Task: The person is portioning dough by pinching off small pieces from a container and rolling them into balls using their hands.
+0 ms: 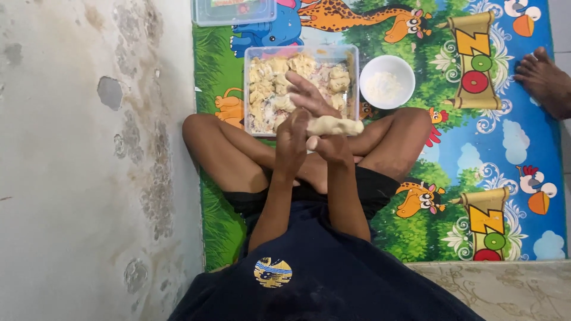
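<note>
Person sits cross-legged on a cartoon animal mat [464,178], view straight down from the head. Landmark: the tub [352,59], clear, rectangular, on the mat right in front of the crossed legs. Tub contents: filled most of the way with pale, lumpy dough pieces [267,89], irregular sizes, some pinkish or darker flecks mixed in; can't tell what the flecks are. Both hands sit over the near edge of the tub. Left hand [291,139] is upright at the near-left side of the tub, fingers together, pressed against the left end of a dough roll [335,125]. Right hand [332,148] is below the roll, just on the near side of the tub, fingers curled up under it and supporting it; exact fingertip positions are hidden by the dough. Roll is a short, pale log, lying roughly level, held between the hands and overlapping the tub's near rim in view. Bowl [370,66], white and round, stands just beside the tub on its right, holding a white powdery or grated heap; can't tell which. Second clear box [205,15] sits beyond the tub's far-left corner, mostly cut off, contents unclear. Another person's bare foot [544,80] rests on the mat well right of the tub.
</note>
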